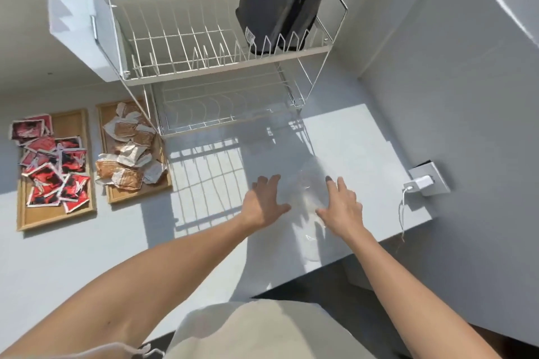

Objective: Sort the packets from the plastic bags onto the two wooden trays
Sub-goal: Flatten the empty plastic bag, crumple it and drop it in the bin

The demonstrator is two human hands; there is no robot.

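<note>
Two wooden trays lie at the left of the white counter. The left tray point(76, 122) holds several red and black packets point(54, 166). The right tray point(137, 197) holds several brown and white packets point(128, 148). A clear, flat plastic bag point(309, 198) lies on the counter in the sunlit patch; it looks empty. My left hand point(262, 202) rests flat, fingers spread, at the bag's left edge. My right hand point(342, 208) lies flat with fingers spread on the bag's right side. Neither hand grips anything.
A two-tier white wire dish rack point(215, 67) stands behind the bag, with a black bag point(287, 0) propped in its upper tier. A wall socket with a white charger point(423, 182) and cable sits at the right. The counter's front edge point(335, 264) is near my body.
</note>
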